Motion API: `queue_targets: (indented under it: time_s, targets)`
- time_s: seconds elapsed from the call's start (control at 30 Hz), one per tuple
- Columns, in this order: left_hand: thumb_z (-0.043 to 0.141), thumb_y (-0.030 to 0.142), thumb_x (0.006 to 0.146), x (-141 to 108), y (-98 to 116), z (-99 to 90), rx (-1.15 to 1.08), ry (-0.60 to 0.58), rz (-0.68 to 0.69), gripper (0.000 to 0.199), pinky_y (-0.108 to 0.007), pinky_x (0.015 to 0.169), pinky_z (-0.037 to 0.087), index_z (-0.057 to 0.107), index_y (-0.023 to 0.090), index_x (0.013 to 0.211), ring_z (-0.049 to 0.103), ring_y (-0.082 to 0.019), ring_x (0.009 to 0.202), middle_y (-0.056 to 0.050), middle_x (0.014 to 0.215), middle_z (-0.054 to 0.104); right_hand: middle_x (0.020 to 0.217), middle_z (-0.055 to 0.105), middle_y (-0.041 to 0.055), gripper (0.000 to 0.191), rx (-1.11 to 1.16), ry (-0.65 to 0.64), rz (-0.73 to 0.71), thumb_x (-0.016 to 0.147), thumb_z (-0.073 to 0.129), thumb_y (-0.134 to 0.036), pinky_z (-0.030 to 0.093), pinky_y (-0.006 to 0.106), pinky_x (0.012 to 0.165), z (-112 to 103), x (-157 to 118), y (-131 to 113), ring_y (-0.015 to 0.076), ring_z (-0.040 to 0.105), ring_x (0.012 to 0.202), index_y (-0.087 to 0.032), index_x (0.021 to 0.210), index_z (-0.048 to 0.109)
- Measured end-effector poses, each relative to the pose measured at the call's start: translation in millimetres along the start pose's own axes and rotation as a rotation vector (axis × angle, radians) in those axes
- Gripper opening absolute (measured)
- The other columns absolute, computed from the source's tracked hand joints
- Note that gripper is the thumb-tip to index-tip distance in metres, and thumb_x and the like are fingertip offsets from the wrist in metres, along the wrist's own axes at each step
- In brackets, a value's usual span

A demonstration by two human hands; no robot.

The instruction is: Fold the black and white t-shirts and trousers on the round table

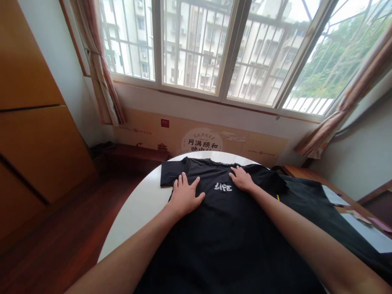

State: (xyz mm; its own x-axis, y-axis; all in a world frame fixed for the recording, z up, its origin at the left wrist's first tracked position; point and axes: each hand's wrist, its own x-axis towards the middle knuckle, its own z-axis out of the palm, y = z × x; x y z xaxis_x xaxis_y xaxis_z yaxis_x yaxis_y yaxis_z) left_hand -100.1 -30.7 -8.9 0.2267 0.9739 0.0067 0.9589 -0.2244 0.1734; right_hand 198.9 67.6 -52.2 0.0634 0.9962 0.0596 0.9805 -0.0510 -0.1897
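Left hand [185, 195]: open and spread, palm flat on the shirt, just left of the white print, pinching nothing.
Right hand [241, 179]: open, fingers together and lying flat on the shirt, right of the print, pinching nothing.
Black T-shirt [226, 228]: face up on the round white table [134, 220], its collar toward the table's far edge and its lower part running off the near edge, out of view.
Left sleeve [171, 173]: lies flat on the table, out from the left hand.
Dark cloth [312, 208]: beside the table's right side, touching the shirt.
Wooden desk [301, 173]: behind the table's right side, with papers [358, 222] further right.
Hand work: flat palms, pressed evenly and moved outward from the print, would keep the cloth from bunching; pressing with the whole hand suits this better than fingertips.
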Motion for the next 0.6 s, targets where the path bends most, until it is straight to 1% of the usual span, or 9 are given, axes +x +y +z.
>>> queue_targets:
  time_s: [0.07, 0.1, 0.17, 0.27, 0.33, 0.4, 0.47, 0.5, 0.6]
  targets:
    - [0.045, 0.059, 0.102, 3.5, -2.9, -2.0, 0.007, 0.026, -0.094, 0.085, -0.053, 0.125, 0.024, 0.025, 0.007, 0.167, 0.022, -0.044, 0.159, -0.033, 0.17, 0.02, 0.171, 0.036, 0.0131, 0.058, -0.007, 0.015, 0.049, 0.109, 0.032, -0.046, 0.027, 0.059, 0.124, -0.6, 4.9, 1.4, 0.0338, 0.032, 0.157, -0.023, 0.162, 0.044]
    - [0.041, 0.058, 0.104, 5.7, -5.5, -3.6, 0.012, 0.043, -0.144, 0.086, -0.052, 0.124, 0.026, 0.023, 0.0, 0.165, 0.026, -0.043, 0.158, -0.035, 0.168, 0.022, 0.17, 0.037, 0.0123, 0.058, -0.013, 0.023, 0.069, 0.11, 0.031, -0.044, 0.027, 0.057, 0.125, -0.7, 6.5, 1.7, 0.0331, 0.033, 0.157, -0.023, 0.162, 0.044]
    - [0.035, 0.054, 0.106, 10.3, -12.6, -7.4, 0.022, 0.079, -0.221, 0.081, -0.049, 0.121, 0.032, 0.03, -0.007, 0.16, 0.036, -0.041, 0.154, -0.036, 0.165, 0.03, 0.169, 0.039, 0.012, 0.058, -0.029, 0.036, 0.092, 0.109, 0.03, -0.042, 0.028, 0.053, 0.125, -0.4, 8.4, 1.0, 0.0317, 0.036, 0.155, -0.022, 0.162, 0.044]
    - [0.033, 0.05, 0.107, 15.7, -24.9, -10.1, 0.054, 0.116, -0.274, 0.073, -0.048, 0.118, 0.037, 0.045, -0.006, 0.151, 0.046, -0.039, 0.147, -0.033, 0.162, 0.038, 0.168, 0.04, 0.0133, 0.059, -0.057, 0.03, 0.08, 0.108, 0.031, -0.042, 0.03, 0.052, 0.124, -3.0, 8.5, -1.2, 0.0318, 0.039, 0.154, -0.018, 0.161, 0.044]
    - [0.036, 0.046, 0.106, 17.5, -30.9, -8.9, 0.092, 0.121, -0.276, 0.068, -0.047, 0.119, 0.037, 0.048, -0.006, 0.149, 0.044, -0.038, 0.148, -0.032, 0.164, 0.037, 0.166, 0.043, 0.0153, 0.06, -0.075, 0.007, 0.041, 0.108, 0.036, -0.041, 0.034, 0.049, 0.122, -11.0, 5.1, -0.7, 0.0323, 0.041, 0.152, -0.013, 0.161, 0.043]
    - [0.039, 0.041, 0.105, 18.1, -34.2, -6.6, 0.129, 0.112, -0.249, 0.066, -0.046, 0.121, 0.035, 0.046, -0.006, 0.15, 0.041, -0.036, 0.151, -0.03, 0.165, 0.035, 0.164, 0.047, 0.0144, 0.06, -0.097, -0.017, -0.03, 0.104, 0.046, -0.037, 0.035, 0.044, 0.122, -25.5, -3.8, 4.4, 0.0312, 0.04, 0.153, -0.013, 0.159, 0.045]
    - [0.04, 0.04, 0.104, 18.0, -35.5, -4.8, 0.147, 0.107, -0.219, 0.066, -0.044, 0.121, 0.034, 0.044, -0.007, 0.151, 0.04, -0.035, 0.152, -0.03, 0.165, 0.036, 0.16, 0.052, 0.0116, 0.059, -0.126, -0.03, -0.108, 0.1, 0.054, -0.032, 0.036, 0.04, 0.12, -44.8, -19.0, 16.0, 0.03, 0.043, 0.151, -0.017, 0.157, 0.051]
    - [0.04, 0.04, 0.104, 17.8, -35.7, -4.3, 0.15, 0.106, -0.21, 0.067, -0.044, 0.121, 0.034, 0.045, -0.007, 0.151, 0.041, -0.035, 0.151, -0.03, 0.165, 0.037, 0.157, 0.056, 0.0117, 0.057, -0.141, -0.031, -0.131, 0.099, 0.055, -0.03, 0.038, 0.041, 0.118, -55.2, -28.3, 24.5, 0.0308, 0.048, 0.148, -0.019, 0.154, 0.054]
    - [0.04, 0.04, 0.103, 17.8, -35.3, -3.7, 0.161, 0.127, -0.198, 0.065, -0.045, 0.119, 0.036, 0.048, -0.006, 0.149, 0.044, -0.035, 0.149, -0.031, 0.162, 0.04, 0.135, 0.072, 0.0164, 0.042, -0.227, -0.019, -0.136, 0.1, 0.052, -0.033, 0.048, 0.046, 0.104, -84.7, -56.9, 57.8, 0.0356, 0.067, 0.124, -0.02, 0.136, 0.068]
